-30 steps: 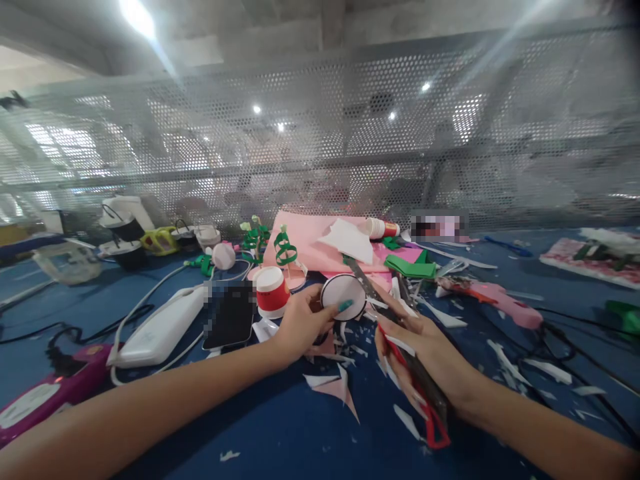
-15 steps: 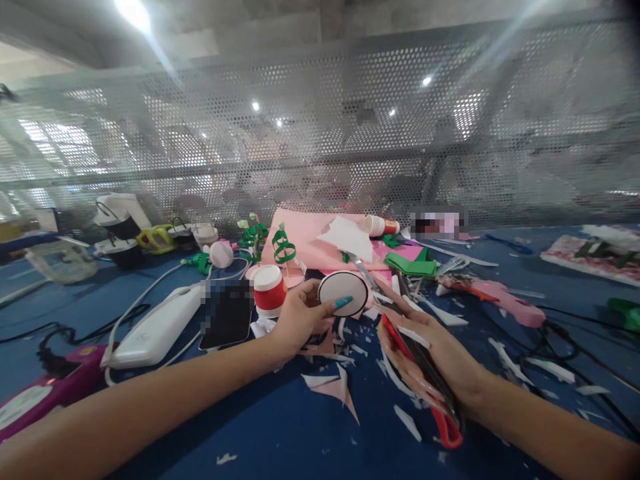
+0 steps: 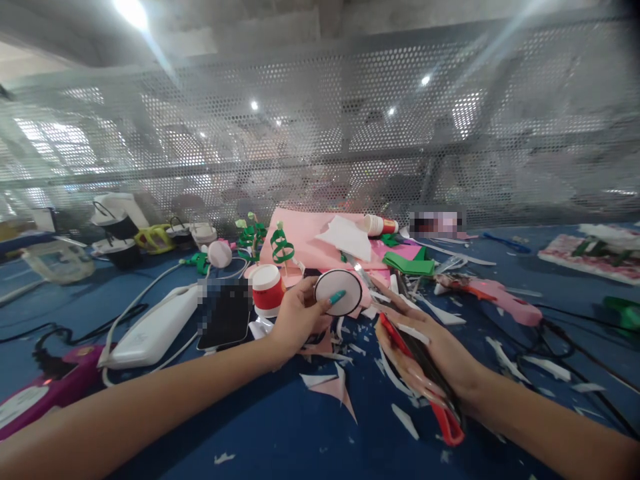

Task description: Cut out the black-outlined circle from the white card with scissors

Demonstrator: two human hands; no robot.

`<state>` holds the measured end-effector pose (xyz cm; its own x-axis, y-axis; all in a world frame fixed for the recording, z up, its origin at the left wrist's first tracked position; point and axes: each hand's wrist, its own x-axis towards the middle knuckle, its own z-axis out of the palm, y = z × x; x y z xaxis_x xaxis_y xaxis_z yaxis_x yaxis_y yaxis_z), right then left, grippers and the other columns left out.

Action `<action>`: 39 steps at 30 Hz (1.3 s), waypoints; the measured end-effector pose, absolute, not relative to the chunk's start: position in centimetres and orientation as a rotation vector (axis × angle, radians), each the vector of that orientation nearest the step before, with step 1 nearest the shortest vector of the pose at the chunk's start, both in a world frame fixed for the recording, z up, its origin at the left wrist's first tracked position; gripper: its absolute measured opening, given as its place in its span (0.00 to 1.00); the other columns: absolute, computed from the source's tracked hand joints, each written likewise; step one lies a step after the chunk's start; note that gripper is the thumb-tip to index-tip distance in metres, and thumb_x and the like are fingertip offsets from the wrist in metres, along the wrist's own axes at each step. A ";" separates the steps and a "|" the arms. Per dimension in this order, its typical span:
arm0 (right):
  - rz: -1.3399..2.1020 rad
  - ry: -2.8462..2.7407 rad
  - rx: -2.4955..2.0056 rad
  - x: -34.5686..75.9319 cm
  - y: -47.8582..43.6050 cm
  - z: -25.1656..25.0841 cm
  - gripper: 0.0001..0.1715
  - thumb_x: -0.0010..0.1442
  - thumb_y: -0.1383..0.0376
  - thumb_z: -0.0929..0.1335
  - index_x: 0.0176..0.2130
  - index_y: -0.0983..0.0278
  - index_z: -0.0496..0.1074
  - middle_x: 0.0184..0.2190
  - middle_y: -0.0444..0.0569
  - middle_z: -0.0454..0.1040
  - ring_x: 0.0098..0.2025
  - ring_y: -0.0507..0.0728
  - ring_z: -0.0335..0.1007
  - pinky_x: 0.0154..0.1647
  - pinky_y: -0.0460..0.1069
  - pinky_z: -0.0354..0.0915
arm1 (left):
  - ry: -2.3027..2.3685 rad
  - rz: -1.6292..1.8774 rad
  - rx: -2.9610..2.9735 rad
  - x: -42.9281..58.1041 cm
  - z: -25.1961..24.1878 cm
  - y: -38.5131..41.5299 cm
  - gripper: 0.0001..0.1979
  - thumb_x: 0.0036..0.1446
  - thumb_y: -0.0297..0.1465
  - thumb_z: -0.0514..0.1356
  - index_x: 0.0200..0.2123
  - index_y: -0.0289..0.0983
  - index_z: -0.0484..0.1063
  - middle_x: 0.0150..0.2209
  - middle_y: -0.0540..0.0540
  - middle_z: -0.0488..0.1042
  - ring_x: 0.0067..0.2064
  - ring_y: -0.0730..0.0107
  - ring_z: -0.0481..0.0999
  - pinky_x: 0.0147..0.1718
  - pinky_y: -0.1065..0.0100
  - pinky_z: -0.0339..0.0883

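My left hand (image 3: 297,317) pinches a round white disc (image 3: 339,293) with a dark rim, its teal-nailed thumb lying on the face. Just right of the disc, my right hand (image 3: 425,333) is closed around scissors (image 3: 453,423) with red and black handles. A shiny blade shows ahead of its fingers, partly hidden, and I cannot tell how far the blades are apart. A red paper cup (image 3: 267,298) with a white top stands left of my left hand. Pink and white paper scraps (image 3: 336,387) lie beneath both hands.
Behind the hands lie pink sheets (image 3: 295,233), green paper (image 3: 410,263) and stacked cups (image 3: 380,225). Green spirals (image 3: 283,247) stand beside them. A pink glue gun (image 3: 500,300) with a black cable is at right. A phone (image 3: 227,313), white power bank (image 3: 155,327) and purple power strip (image 3: 60,387) lie left.
The disc and my left hand have shifted very slightly left; the whole view has drifted a little the same way. Both hands keep their holds.
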<state>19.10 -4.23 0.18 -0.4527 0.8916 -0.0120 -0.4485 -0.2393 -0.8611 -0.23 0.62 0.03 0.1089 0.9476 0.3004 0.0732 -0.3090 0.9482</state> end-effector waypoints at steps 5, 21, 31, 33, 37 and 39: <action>1.772 -1.130 -0.682 18.8 -4.5 0.3 0.37 0.59 0.61 0.64 0.63 0.52 0.47 0.20 0.39 0.72 0.08 0.45 0.57 0.07 0.40 0.58 | 1.268 1.283 1.794 -0.3 -0.1 0.2 0.19 0.57 0.33 0.52 0.52 0.41 0.63 0.42 0.46 0.75 0.36 0.67 0.76 0.29 0.71 0.71; 1.819 -1.173 -0.750 18.9 -4.6 0.9 0.36 0.58 0.62 0.64 0.63 0.59 0.50 0.17 0.40 0.69 0.08 0.47 0.57 0.06 0.41 0.59 | 1.145 1.361 1.540 -0.2 0.1 0.4 0.17 0.44 0.28 0.62 0.40 0.36 0.68 0.34 0.47 0.77 0.36 0.66 0.76 0.32 0.69 0.72; 1.773 -1.218 -0.732 18.9 -4.6 0.6 0.40 0.58 0.60 0.65 0.64 0.54 0.43 0.19 0.41 0.71 0.09 0.46 0.58 0.08 0.40 0.57 | 1.124 1.398 1.589 -0.2 0.2 0.2 0.14 0.44 0.27 0.61 0.38 0.36 0.69 0.35 0.47 0.76 0.37 0.67 0.76 0.36 0.68 0.71; 1.764 -1.216 -0.739 18.9 -4.6 0.6 0.42 0.57 0.60 0.65 0.64 0.54 0.42 0.19 0.41 0.72 0.09 0.46 0.58 0.07 0.40 0.57 | 1.141 1.381 1.589 -0.2 0.2 0.1 0.12 0.44 0.28 0.61 0.36 0.36 0.69 0.33 0.48 0.76 0.36 0.68 0.76 0.36 0.67 0.71; 1.785 -1.222 -0.733 18.9 -4.6 0.9 0.44 0.57 0.61 0.65 0.65 0.56 0.40 0.19 0.41 0.72 0.08 0.46 0.57 0.07 0.41 0.57 | 1.156 1.390 1.593 -0.2 0.1 0.0 0.07 0.44 0.27 0.60 0.31 0.36 0.69 0.30 0.50 0.75 0.34 0.69 0.75 0.35 0.69 0.69; 1.801 -1.225 -0.727 19.0 -4.6 1.1 0.43 0.57 0.61 0.65 0.65 0.57 0.40 0.18 0.41 0.72 0.08 0.47 0.56 0.06 0.41 0.57 | 1.166 1.397 1.620 -0.2 0.2 0.0 0.05 0.44 0.26 0.60 0.29 0.36 0.69 0.28 0.51 0.74 0.33 0.71 0.75 0.34 0.70 0.68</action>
